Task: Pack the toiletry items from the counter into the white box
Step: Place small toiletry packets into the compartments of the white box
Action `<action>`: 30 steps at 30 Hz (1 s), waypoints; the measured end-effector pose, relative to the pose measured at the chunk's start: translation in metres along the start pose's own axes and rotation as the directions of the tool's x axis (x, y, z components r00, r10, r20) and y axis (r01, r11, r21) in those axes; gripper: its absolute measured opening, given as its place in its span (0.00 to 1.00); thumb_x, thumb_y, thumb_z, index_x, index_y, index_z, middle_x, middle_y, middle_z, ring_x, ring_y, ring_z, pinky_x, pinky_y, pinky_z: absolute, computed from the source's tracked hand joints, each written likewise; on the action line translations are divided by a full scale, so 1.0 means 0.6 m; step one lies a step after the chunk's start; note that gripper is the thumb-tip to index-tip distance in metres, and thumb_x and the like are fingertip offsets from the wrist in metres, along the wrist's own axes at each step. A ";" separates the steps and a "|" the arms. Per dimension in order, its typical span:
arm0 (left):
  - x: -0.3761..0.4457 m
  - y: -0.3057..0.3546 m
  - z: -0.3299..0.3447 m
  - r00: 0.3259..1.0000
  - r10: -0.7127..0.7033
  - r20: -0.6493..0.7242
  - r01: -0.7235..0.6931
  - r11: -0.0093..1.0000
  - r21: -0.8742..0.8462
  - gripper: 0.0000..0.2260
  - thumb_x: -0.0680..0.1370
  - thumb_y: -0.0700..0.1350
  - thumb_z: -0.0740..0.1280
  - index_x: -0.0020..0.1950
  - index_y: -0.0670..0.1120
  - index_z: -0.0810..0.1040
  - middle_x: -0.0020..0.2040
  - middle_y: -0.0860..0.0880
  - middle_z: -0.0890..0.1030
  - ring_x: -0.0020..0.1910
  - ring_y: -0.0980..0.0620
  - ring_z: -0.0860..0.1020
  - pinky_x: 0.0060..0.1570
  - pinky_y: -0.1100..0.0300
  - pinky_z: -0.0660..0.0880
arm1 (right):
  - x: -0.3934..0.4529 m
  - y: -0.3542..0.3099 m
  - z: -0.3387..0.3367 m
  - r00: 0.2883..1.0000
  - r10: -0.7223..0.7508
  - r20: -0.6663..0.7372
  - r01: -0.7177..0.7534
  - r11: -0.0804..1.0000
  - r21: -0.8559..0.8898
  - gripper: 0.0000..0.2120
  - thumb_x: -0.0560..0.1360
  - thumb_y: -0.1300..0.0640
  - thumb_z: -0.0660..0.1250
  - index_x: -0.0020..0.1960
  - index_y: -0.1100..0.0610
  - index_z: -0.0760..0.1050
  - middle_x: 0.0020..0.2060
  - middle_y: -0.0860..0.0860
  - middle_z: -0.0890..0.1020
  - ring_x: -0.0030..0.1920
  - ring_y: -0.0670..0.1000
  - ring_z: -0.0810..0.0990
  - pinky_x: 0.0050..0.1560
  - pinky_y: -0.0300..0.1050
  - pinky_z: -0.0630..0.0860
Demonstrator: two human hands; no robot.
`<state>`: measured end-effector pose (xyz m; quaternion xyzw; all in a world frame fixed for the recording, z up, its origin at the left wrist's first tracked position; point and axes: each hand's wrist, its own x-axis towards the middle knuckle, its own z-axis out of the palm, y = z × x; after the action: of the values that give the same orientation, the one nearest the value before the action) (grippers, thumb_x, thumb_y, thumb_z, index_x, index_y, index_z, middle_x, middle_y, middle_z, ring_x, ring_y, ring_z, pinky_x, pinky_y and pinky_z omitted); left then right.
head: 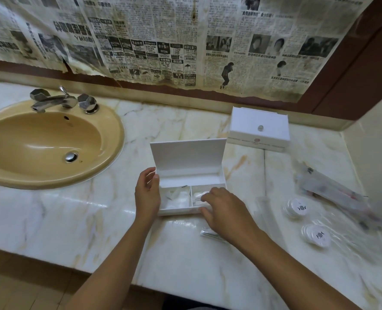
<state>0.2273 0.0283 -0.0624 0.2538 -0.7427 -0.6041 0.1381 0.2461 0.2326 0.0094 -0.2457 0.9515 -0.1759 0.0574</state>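
White box [186, 175] sits open on the marble counter [73, 215], sachets in both front compartments; left hand [147, 193] rests loosely spread against its left wall; right hand [221, 209], fingers curled, pinches its front right corner; a careless nudge could slide the light box or drop the lid.

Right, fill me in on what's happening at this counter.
A person is packing toiletries into an open white box on the marble counter. The left hand steadies the box's left side, while the right hand reaches into the right compartment, where wrapped items already lie. Two round packets and long clear-wrapped packs wait to the right. A second white box sits closed behind.
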 end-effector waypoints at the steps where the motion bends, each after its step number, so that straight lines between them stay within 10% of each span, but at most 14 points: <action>1: 0.000 0.000 0.000 1.000 0.001 0.001 -0.001 1.000 0.005 0.11 0.82 0.43 0.62 0.64 0.47 0.75 0.59 0.50 0.79 0.57 0.55 0.77 0.47 0.77 0.70 | -0.012 -0.001 0.004 1.000 0.001 -0.016 -0.001 1.000 0.004 0.10 0.77 0.53 0.61 0.52 0.56 0.78 0.47 0.51 0.79 0.51 0.53 0.77 0.47 0.46 0.73; 9: -0.004 0.003 0.000 1.000 -0.010 -0.014 0.011 0.999 0.030 0.11 0.82 0.44 0.62 0.64 0.48 0.76 0.56 0.52 0.79 0.49 0.65 0.76 0.42 0.80 0.69 | -0.075 0.038 0.079 0.989 0.081 0.127 -0.067 0.992 -0.105 0.02 0.73 0.57 0.65 0.43 0.55 0.76 0.41 0.50 0.78 0.44 0.54 0.77 0.37 0.44 0.66; 13: -0.004 0.003 0.000 1.000 -0.008 -0.010 0.008 1.000 0.026 0.11 0.82 0.44 0.62 0.63 0.49 0.76 0.57 0.51 0.79 0.52 0.57 0.77 0.45 0.75 0.70 | -0.083 0.044 0.098 0.985 0.124 0.120 -0.097 0.974 -0.204 0.15 0.54 0.59 0.80 0.31 0.51 0.74 0.29 0.45 0.74 0.30 0.48 0.75 0.26 0.39 0.61; 20: -0.007 0.006 -0.001 1.000 -0.007 -0.008 0.007 1.000 0.026 0.11 0.82 0.44 0.62 0.64 0.48 0.76 0.56 0.51 0.79 0.48 0.64 0.77 0.42 0.78 0.71 | -0.087 0.037 0.103 0.988 0.117 0.102 -0.096 0.977 -0.190 0.19 0.46 0.65 0.78 0.28 0.50 0.72 0.25 0.46 0.72 0.26 0.47 0.72 0.28 0.38 0.58; 30: -0.006 0.007 -0.001 1.000 -0.013 -0.005 0.013 1.000 0.010 0.11 0.82 0.42 0.62 0.64 0.46 0.76 0.56 0.50 0.79 0.49 0.66 0.77 0.41 0.81 0.68 | -0.037 0.013 0.031 0.955 0.021 -0.297 -0.016 1.000 0.017 0.13 0.66 0.69 0.71 0.46 0.54 0.78 0.42 0.48 0.76 0.45 0.51 0.74 0.43 0.41 0.67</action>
<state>0.2298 0.0307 -0.0578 0.2607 -0.7437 -0.6006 0.1350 0.2655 0.2442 -0.0104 -0.2070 0.9503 -0.2173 -0.0829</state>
